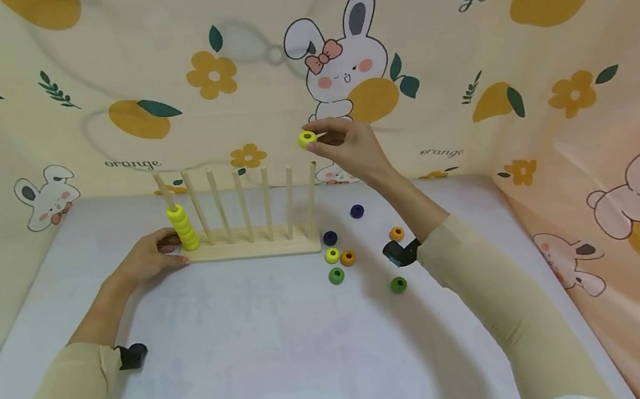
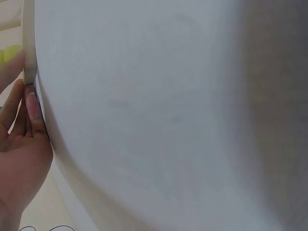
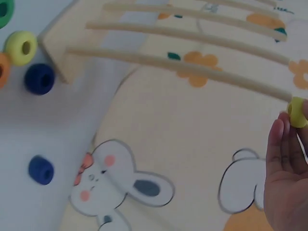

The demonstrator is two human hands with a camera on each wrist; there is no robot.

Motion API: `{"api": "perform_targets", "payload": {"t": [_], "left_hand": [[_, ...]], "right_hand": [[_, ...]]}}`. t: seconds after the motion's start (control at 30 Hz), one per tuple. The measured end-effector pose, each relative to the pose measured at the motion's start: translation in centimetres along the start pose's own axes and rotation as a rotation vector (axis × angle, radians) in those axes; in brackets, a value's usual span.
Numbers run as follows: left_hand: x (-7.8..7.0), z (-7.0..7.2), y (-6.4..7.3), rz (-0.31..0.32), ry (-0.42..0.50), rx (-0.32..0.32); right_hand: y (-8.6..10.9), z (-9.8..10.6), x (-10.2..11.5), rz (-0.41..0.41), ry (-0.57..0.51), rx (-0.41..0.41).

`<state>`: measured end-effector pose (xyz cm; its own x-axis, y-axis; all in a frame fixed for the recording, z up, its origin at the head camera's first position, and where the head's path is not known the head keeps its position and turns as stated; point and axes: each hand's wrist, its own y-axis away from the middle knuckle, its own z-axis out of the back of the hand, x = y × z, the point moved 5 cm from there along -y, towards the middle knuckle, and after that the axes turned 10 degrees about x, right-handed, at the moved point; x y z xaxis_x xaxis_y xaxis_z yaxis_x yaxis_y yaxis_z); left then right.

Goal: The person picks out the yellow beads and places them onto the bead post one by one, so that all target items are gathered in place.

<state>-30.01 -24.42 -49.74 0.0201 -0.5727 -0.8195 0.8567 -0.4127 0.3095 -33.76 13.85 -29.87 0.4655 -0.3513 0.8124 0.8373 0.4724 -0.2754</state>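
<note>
A wooden peg rack (image 1: 252, 249) with a row of upright pegs stands on the white table. Several yellow beads (image 1: 186, 233) are stacked on its leftmost peg; the other pegs are bare. My left hand (image 1: 144, 261) grips the left end of the base, thumb at the front. My right hand (image 1: 355, 151) pinches a yellow bead (image 3: 298, 112) between thumb and fingertips. That bead is up by the top of the rightmost peg (image 3: 192, 70); whether it touches the tip cannot be told.
Right of the rack lie loose beads: dark blue ones (image 1: 357, 212), a yellow one (image 1: 332, 255), orange ones (image 1: 348, 258) and green ones (image 1: 398, 285). A patterned cloth (image 1: 257, 0) with rabbits and oranges hangs behind and beside the table (image 1: 248, 378).
</note>
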Motion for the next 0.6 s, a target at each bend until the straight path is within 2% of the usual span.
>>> {"api": "perform_targets", "payload": {"t": [0.4, 0.6], "left_hand": [[0.2, 0.0, 0.1, 0.021, 0.008, 0.005], [-0.1, 0.0, 0.2, 0.010, 0.016, 0.003]], "right_hand": [[-3.0, -2.4, 3.1, 0.034, -0.035, 0.074], [-4.4, -4.1, 4.2, 0.064, -0.075, 0.119]]}}
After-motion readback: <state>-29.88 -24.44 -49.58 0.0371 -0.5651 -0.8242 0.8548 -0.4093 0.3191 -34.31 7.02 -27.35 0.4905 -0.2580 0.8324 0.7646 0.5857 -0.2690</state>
